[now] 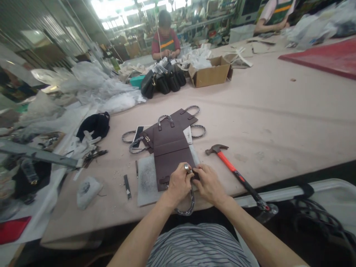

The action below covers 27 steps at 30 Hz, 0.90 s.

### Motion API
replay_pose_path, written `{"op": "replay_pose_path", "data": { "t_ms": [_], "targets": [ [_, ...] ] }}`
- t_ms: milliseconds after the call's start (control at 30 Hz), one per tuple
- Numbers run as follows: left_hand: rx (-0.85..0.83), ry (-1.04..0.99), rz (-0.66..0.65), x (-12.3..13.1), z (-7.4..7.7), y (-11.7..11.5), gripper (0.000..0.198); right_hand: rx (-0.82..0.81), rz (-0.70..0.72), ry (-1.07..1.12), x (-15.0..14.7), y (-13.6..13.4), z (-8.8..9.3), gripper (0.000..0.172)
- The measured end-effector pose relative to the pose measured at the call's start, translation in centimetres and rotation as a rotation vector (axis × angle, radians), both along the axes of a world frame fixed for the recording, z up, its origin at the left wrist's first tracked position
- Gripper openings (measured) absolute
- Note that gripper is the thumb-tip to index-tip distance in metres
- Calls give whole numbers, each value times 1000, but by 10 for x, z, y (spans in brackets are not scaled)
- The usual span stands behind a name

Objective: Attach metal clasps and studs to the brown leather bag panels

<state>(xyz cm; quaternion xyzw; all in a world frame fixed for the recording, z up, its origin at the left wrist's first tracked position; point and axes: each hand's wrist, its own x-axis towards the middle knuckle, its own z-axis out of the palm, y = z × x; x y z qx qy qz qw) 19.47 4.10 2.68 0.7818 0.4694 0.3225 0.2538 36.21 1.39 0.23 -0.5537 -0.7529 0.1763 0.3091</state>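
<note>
A dark brown leather bag panel (171, 157) lies flat on a grey pad (147, 181) at the near table edge. My left hand (179, 183) is closed on a small silver metal tool (188, 168) pressed at the panel's near edge. My right hand (209, 183) pinches the panel's tab beside it, fingers closed. A curved snakeskin-pattern handle (187, 207) hangs from the panel below my hands. More brown panels with handles (178, 122) lie stacked just beyond.
A red-handled claw hammer (236, 174) lies to the right. A small knife (127, 186) and awl (137, 168) lie left of the pad. A black cloth (94, 126), plastic wrapping, black bags (162, 81) and a cardboard box (211, 72) stand farther back. Other people work at the far end.
</note>
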Motion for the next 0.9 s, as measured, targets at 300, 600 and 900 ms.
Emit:
{"op": "replay_pose_path", "data": {
  "t_ms": [300, 600, 900],
  "targets": [
    [-331, -593, 503, -35, 8, 24, 32, -28, -66, 96, 1, -2, -7, 34],
    [-274, 587, 796, -225, 30, 40, 31, -34, -62, 75, 0, -1, -8, 34],
    [-327, 869, 783, -265, 22, 5, 32, 0, -8, -160, 0, 7, 8, 31]
  ]
}}
